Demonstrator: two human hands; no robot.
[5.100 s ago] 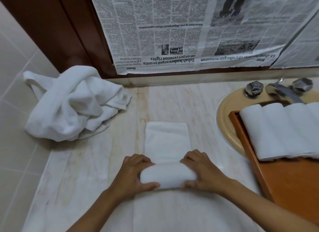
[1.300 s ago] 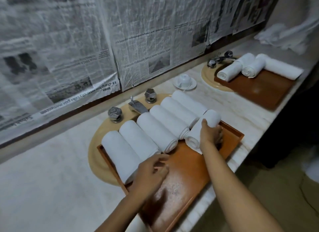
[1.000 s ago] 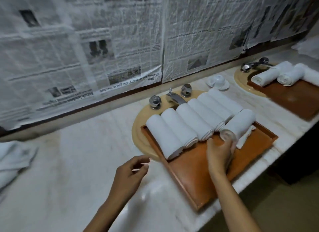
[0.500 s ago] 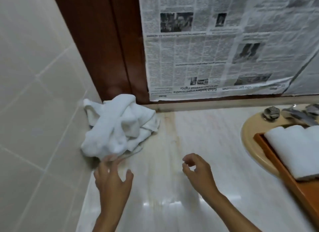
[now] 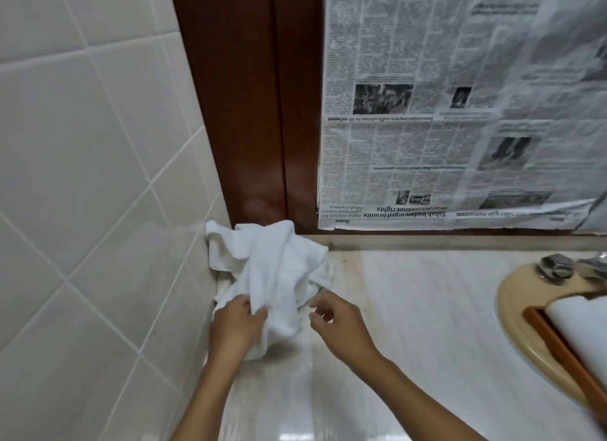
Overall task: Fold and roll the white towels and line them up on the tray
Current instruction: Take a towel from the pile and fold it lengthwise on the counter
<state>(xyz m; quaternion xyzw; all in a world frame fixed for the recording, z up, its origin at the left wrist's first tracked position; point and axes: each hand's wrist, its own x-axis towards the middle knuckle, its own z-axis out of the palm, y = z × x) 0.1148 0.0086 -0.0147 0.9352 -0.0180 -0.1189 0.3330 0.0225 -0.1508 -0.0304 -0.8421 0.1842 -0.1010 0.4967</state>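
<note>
White towels [image 5: 272,276] lying crumpled in table [image 5: 420,309] corner, left hand [image 5: 235,327] grip pinching a fold, right hand [image 5: 338,324] grip hanging loosely curled, holding nothing, roll [image 5: 584,325] sitting on tray [image 5: 551,342]

Towel heap [image 5: 272,269] on seemingly marble counter [image 5: 410,309]

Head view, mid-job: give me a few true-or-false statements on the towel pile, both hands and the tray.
1. The left hand grips the crumpled white towel pile. True.
2. The right hand holds a rolled towel. False: it holds nothing, its fingers loosely curled beside the pile.
3. The pile lies in the corner against the white tiled wall. True.
4. The brown wooden tray sits left of the pile. False: it is at the right edge, over the beige basin, with a white rolled towel on it.
</note>
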